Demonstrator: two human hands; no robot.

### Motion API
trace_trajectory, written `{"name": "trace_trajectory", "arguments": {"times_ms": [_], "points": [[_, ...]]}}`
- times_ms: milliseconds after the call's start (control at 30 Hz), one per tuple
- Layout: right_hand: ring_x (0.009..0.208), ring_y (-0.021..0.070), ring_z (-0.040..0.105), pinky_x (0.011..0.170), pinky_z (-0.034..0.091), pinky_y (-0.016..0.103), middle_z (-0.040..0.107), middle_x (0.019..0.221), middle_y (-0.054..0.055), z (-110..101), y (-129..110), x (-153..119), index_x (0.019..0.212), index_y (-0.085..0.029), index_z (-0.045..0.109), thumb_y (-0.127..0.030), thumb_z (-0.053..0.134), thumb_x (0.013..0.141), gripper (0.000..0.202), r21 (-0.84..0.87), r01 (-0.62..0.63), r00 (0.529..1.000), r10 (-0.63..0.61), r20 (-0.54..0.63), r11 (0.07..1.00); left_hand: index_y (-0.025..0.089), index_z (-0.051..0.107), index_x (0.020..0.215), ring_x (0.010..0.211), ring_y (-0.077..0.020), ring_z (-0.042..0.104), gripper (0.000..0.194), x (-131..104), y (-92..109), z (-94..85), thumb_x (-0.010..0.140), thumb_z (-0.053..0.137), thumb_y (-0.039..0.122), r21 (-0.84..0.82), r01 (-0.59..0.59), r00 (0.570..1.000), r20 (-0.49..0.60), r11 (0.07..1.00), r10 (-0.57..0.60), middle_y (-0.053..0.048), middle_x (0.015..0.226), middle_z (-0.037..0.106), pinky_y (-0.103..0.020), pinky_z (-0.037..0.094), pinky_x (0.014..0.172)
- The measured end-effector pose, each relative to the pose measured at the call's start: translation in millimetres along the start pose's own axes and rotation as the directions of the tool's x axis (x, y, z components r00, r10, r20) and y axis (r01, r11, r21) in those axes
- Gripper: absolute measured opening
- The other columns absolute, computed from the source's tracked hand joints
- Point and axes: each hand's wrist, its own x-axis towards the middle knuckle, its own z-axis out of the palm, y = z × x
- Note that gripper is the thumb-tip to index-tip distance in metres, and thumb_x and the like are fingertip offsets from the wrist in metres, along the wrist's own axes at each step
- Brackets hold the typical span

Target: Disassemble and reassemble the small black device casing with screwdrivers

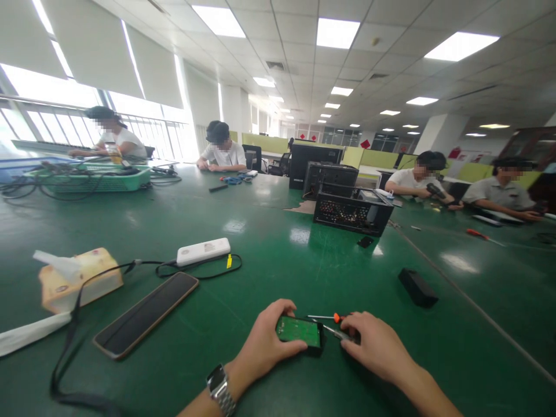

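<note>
A small black casing with a green circuit board [299,330] in it lies in my left hand [271,336], whose thumb and fingers grip its left end. Just right of the casing, my right hand [373,341] has its fingers closed on a slim metal tool [336,332], with the tool's tip pointing at the board. Behind that tool, an orange-and-black screwdriver [336,317] lies on the green table, its shaft pointing left and its handle partly hidden by my right fingers.
A phone [146,313], white power bank [204,252] with cable and tissue pack [82,279] lie left. A black block [417,287] sits right; an open computer case [353,213] stands behind. A green basket [99,178] is far left. Several people sit around the table.
</note>
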Motion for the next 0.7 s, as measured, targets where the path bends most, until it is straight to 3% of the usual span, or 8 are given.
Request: {"name": "trace_trajectory", "arguments": {"times_ms": [100, 200, 300, 367, 533, 600, 700], "points": [[0.056, 0.0175, 0.061, 0.051, 0.041, 0.025, 0.068, 0.065, -0.002, -13.7, 29.6, 39.4, 0.073, -0.026, 0.071, -0.039, 0.069, 0.069, 0.014, 0.103, -0.09, 0.99, 0.078, 0.115, 0.991, 0.021, 0.056, 0.1, 0.09, -0.0221, 0.059, 0.045, -0.2, -1.8, 0.5, 0.062, 0.081, 0.023, -0.008, 0.005, 1.0, 0.007, 1.0, -0.005, -0.002, 0.096, 0.062, -0.03, 0.045, 0.081], [0.082, 0.023, 0.066, 0.071, 0.049, 0.031, 0.072, 0.087, 0.006, -22.1, 67.2, 98.8, 0.088, -0.02, 0.072, -0.042, 0.05, 0.085, 0.031, 0.07, -0.197, 0.98, 0.198, -0.013, 0.978, 0.02, 0.057, 0.096, 0.089, -0.0217, 0.058, 0.042, -1.2, -2.6, 0.7, 0.062, 0.08, 0.022, -0.011, 0.018, 1.0, 0.007, 1.0, -0.018, -0.001, 0.096, 0.062, -0.029, 0.044, 0.08], [0.117, 0.0307, 0.054, 0.092, 0.044, 0.038, 0.059, 0.125, 0.019, -12.9, 100.1, 145.4, 0.122, -0.01, 0.059, -0.038, 0.049, 0.086, 0.047, 0.019, -0.355, 0.922, 0.353, -0.161, 0.935, 0.02, 0.057, 0.096, 0.09, -0.0219, 0.057, 0.043, -2.8, -3.0, 1.3, 0.061, 0.081, 0.02, -0.02, 0.026, 1.0, -0.002, 0.999, -0.026, -0.001, 0.096, 0.062, -0.029, 0.043, 0.081], [0.127, 0.0322, 0.045, 0.099, 0.04, 0.041, 0.046, 0.139, 0.023, 0.7, 117.1, 162.1, 0.136, -0.005, 0.044, -0.039, 0.048, 0.086, 0.061, 0.006, -0.434, 0.882, 0.427, -0.198, 0.901, 0.021, 0.057, 0.097, 0.09, -0.0219, 0.056, 0.046, -3.2, -4.1, 2.2, 0.059, 0.083, 0.021, -0.023, 0.042, 0.999, -0.003, 0.999, -0.042, -0.002, 0.097, 0.061, -0.029, 0.043, 0.081], [0.133, 0.0326, 0.037, 0.103, 0.037, 0.046, 0.023, 0.155, 0.015, 22.8, 152.0, 183.9, 0.149, -0.013, 0.022, -0.049, 0.044, 0.088, 0.074, -0.016, -0.516, 0.844, 0.505, -0.182, 0.856, 0.02, 0.058, 0.096, 0.088, -0.0213, 0.056, 0.051, -1.1, -9.6, 5.1, 0.054, 0.087, 0.023, -0.044, 0.095, 0.995, 0.032, 0.994, -0.094, -0.001, 0.097, 0.06, -0.027, 0.042, 0.078], [0.131, 0.0346, 0.041, 0.101, 0.038, 0.047, 0.029, 0.153, 0.016, 21.7, 163.9, 193.3, 0.149, -0.013, 0.023, -0.051, 0.044, 0.088, 0.075, -0.027, -0.533, 0.84, 0.524, -0.142, 0.846, 0.021, 0.058, 0.097, 0.088, -0.0215, 0.055, 0.053, -0.1, -11.7, 5.9, 0.053, 0.088, 0.023, -0.055, 0.107, 0.993, 0.047, 0.993, -0.104, -0.001, 0.098, 0.06, -0.027, 0.041, 0.078], [0.122, 0.0376, 0.05, 0.096, 0.042, 0.049, 0.048, 0.139, 0.02, 17.0, 175.8, 204.7, 0.144, -0.011, 0.035, -0.053, 0.046, 0.086, 0.073, -0.05, -0.559, 0.829, 0.554, -0.077, 0.828, 0.021, 0.058, 0.097, 0.089, -0.0212, 0.055, 0.053, 0.4, -12.9, 5.5, 0.053, 0.087, 0.023, -0.063, 0.131, 0.99, 0.067, 0.989, -0.126, -0.001, 0.099, 0.059, -0.027, 0.041, 0.078]]}}
